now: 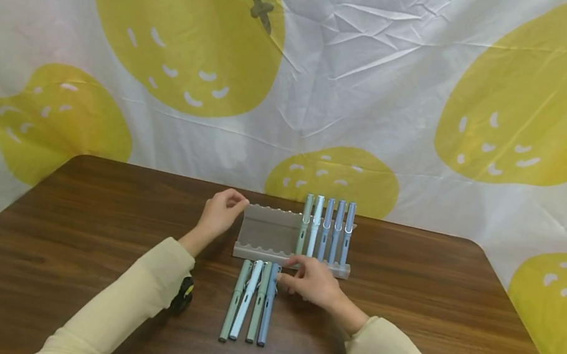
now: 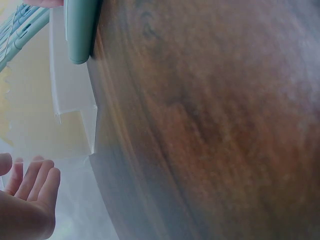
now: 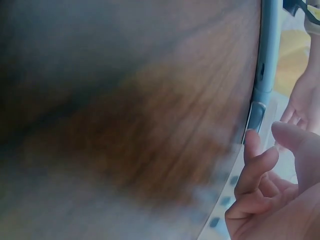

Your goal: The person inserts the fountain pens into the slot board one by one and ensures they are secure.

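Note:
A clear pen rack [image 1: 268, 231] with scalloped edges stands on the table; several capped pens [image 1: 326, 229], green, pale blue and blue, stand in its right part. My left hand [image 1: 220, 214] pinches the rack's upper left corner. In front of the rack lie a left green pen [image 1: 235, 301], a pale blue pen [image 1: 246, 300], another green pen [image 1: 259, 302] and a blue pen [image 1: 269, 305]. Beside the blue pen's cap is my right hand [image 1: 315, 281], thumb and forefinger apart, close to the clip. Whether they touch it is hard to tell.
The brown wooden table [image 1: 412, 288] reaches back to a hanging white cloth [image 1: 312, 81] printed with yellow fruit. Both forearms, in pale yellow sleeves [image 1: 125, 301], flank the lying pens, with dark wrist devices [image 1: 183, 295] underneath.

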`<state>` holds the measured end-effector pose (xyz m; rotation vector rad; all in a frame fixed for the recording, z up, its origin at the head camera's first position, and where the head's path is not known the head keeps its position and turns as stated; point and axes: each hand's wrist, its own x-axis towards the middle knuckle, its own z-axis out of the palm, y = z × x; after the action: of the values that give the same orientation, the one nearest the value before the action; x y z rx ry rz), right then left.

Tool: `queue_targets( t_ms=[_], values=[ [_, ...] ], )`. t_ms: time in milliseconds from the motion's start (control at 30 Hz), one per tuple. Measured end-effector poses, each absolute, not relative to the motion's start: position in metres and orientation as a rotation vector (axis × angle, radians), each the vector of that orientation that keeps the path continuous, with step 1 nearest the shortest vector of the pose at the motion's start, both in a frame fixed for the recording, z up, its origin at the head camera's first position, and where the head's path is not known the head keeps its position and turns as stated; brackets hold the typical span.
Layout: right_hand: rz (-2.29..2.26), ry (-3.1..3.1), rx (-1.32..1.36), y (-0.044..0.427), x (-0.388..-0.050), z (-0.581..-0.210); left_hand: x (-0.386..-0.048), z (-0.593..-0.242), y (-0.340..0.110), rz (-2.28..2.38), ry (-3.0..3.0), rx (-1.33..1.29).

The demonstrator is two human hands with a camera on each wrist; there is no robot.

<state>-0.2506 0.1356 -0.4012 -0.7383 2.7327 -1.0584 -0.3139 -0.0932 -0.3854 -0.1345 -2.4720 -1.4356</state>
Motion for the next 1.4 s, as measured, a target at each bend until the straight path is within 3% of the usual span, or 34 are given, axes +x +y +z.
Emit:
queue_targets(
  t_ms=[1167,1400],
  values=[
    [-0.88,2.862,-0.588,0.1343,-0.2425,-0.4002,-0.3157,-0.3854,-0.0932,-1.423,-2.474,-0.125],
    [-0.922,2.821,-0.671,0.1313,-0.2435,-0.401,-0.313,-0.384,-0.0925,-1.443,-2.489,-0.117]
  ],
)
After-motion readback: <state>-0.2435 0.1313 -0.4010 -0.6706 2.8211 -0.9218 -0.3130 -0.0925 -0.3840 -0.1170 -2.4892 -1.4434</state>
